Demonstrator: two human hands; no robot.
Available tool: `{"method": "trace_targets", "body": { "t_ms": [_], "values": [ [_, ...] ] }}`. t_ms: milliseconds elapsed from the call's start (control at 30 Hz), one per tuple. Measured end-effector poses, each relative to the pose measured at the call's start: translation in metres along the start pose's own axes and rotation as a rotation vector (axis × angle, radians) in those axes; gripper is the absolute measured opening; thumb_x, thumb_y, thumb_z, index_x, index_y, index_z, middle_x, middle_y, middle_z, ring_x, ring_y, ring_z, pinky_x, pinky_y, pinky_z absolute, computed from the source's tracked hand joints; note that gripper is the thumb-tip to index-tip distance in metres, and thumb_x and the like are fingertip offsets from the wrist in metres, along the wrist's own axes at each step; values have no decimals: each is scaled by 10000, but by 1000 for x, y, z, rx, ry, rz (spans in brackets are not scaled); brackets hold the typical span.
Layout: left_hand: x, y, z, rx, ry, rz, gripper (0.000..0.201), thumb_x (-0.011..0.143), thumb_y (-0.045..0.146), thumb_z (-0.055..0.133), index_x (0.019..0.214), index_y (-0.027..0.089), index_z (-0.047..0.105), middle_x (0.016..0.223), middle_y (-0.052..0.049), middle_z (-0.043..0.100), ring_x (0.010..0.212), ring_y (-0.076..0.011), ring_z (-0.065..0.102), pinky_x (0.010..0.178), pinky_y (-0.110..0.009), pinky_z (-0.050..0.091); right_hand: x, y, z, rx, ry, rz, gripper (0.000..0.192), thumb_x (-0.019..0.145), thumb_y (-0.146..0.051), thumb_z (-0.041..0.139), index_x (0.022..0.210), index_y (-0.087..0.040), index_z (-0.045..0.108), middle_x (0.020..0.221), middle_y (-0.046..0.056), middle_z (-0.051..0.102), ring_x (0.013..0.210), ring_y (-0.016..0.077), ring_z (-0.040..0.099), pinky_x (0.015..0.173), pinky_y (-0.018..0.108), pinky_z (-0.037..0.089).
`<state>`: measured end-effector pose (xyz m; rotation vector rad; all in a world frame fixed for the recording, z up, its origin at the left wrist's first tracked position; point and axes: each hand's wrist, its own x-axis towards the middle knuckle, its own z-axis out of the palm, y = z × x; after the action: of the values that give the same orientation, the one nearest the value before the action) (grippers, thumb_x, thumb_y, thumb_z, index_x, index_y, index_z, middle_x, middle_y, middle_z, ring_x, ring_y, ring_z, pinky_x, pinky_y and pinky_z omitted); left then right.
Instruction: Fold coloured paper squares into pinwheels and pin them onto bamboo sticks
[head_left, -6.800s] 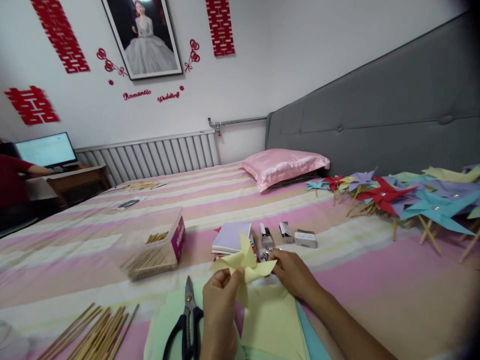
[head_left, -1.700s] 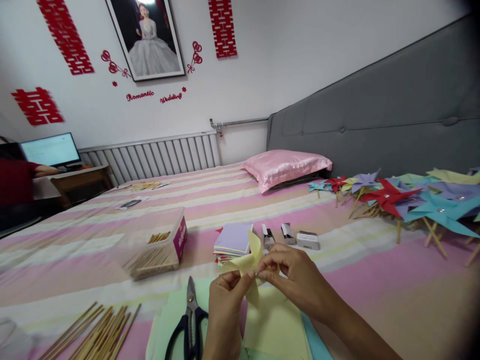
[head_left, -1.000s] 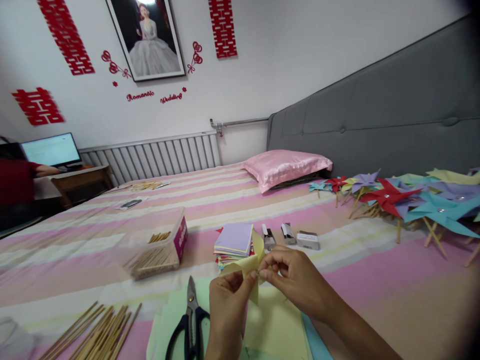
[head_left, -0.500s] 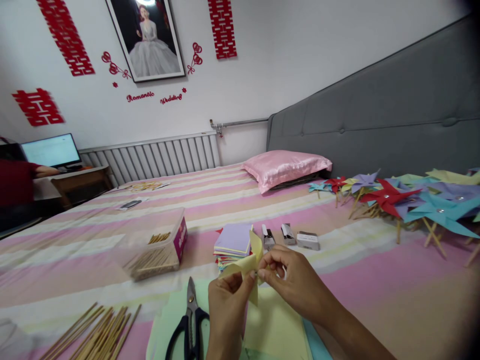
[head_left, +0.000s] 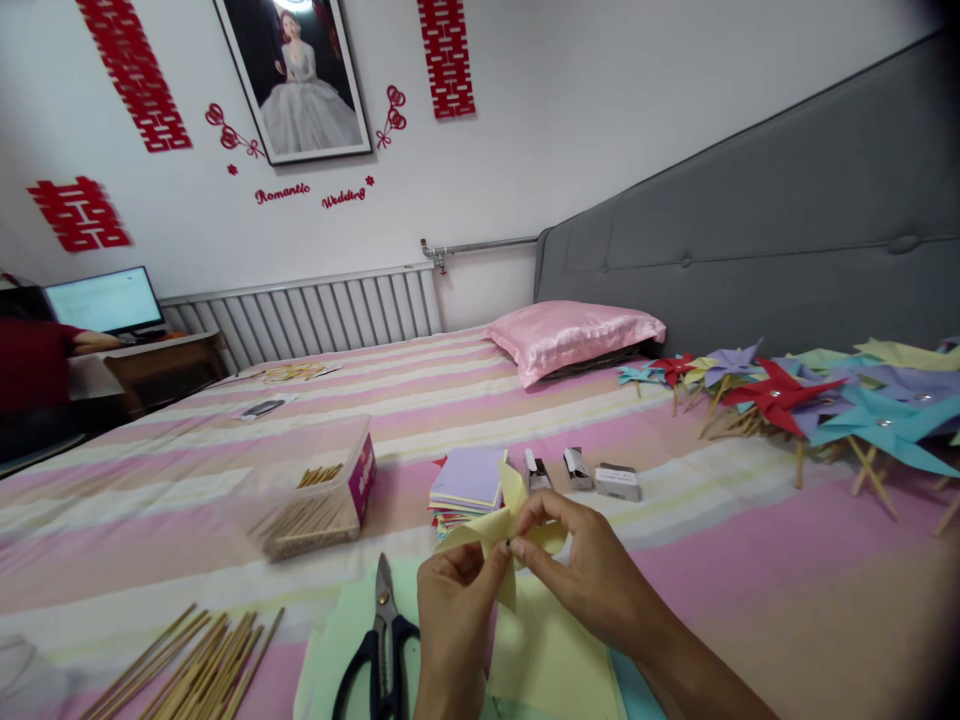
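My left hand [head_left: 450,610] pinches the middle of a pale yellow paper pinwheel [head_left: 501,524] from the left. My right hand [head_left: 589,575] meets it from the right, its fingertips pressing a flap at the pinwheel's centre, where a small pin shows. Both hands hover above a stack of yellow, green and blue paper sheets [head_left: 551,660] on the bed. Black-handled scissors [head_left: 381,645] lie shut just left of my left hand.
A stack of coloured paper squares [head_left: 466,485], small metal boxes [head_left: 615,481], a clear box of sticks [head_left: 311,500] and loose wooden sticks [head_left: 187,670] lie on the striped bed. Finished pinwheels [head_left: 825,400] pile at right. Another person [head_left: 30,370] sits at a computer far left.
My right hand left the metal boxes and came to the pinwheel's centre. Over the last second its fingers shifted slightly, folding another yellow flap inward; my left hand stayed put.
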<state>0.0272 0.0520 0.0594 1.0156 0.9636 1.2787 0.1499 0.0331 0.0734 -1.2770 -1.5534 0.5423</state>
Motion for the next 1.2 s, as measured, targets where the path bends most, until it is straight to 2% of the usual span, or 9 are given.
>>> {"method": "trace_targets", "body": {
  "t_ms": [233, 400, 467, 533, 600, 667, 800, 1200],
  "values": [
    [1, 1, 2, -24, -9, 7, 135, 533, 234, 753, 597, 121, 716, 489, -10, 650, 464, -95, 537, 484, -171, 398, -1, 1, 1, 60, 30, -22, 136, 699, -145, 543, 795, -208, 471, 757, -26, 537, 737, 145, 521, 686, 260, 398],
    [0, 0, 2, -33, 5, 13, 160, 521, 259, 758, 609, 129, 725, 477, -13, 650, 460, -102, 541, 487, -178, 403, -1, 5, 5, 291, -32, 90, 398, 722, -146, 531, 1078, -223, 372, 867, 11, 606, 781, 158, 595, 719, 288, 454],
    [0, 0, 1, -33, 0, 14, 162, 523, 262, 756, 617, 134, 726, 481, -10, 653, 456, -98, 538, 485, -176, 399, 0, 5, 5, 340, -45, 93, 483, 724, -139, 534, 1164, -216, 349, 909, 27, 623, 824, 164, 602, 747, 294, 460],
    [0, 0, 1, -29, 0, 12, 163, 523, 266, 757, 607, 131, 721, 480, -7, 650, 455, -97, 535, 477, -175, 393, 1, 4, 3, 328, -75, 59, 443, 726, -132, 533, 1154, -193, 437, 945, 42, 634, 875, 176, 590, 777, 296, 452],
    [1, 0, 1, -27, 1, 8, 165, 514, 272, 762, 565, 126, 705, 467, -4, 639, 450, -97, 532, 469, -173, 388, 2, 2, 0, 285, -123, 24, 311, 736, -131, 518, 1040, -168, 572, 929, 45, 654, 865, 187, 587, 769, 294, 449],
    [1, -1, 0, -28, 0, 19, 169, 512, 273, 764, 538, 125, 687, 465, 1, 634, 457, -93, 533, 473, -167, 388, 3, 2, -2, 249, -149, 18, 245, 741, -136, 513, 948, -161, 642, 886, 38, 673, 826, 192, 592, 731, 288, 452],
    [3, -4, -1, -26, -20, 38, 164, 516, 259, 764, 576, 125, 690, 499, -4, 655, 491, -93, 552, 498, -161, 403, 2, 3, -3, 258, -155, 31, 272, 740, -145, 527, 983, -167, 646, 879, 28, 684, 813, 196, 594, 697, 277, 452],
    [1, 0, 3, -99, -2, -31, 164, 505, 225, 766, 624, 137, 696, 570, -32, 702, 534, -119, 606, 527, -175, 440, 3, 5, -2, 315, -173, 25, 284, 742, -158, 531, 1003, -165, 644, 913, 33, 685, 852, 203, 601, 752, 293, 463]
  ]
}}
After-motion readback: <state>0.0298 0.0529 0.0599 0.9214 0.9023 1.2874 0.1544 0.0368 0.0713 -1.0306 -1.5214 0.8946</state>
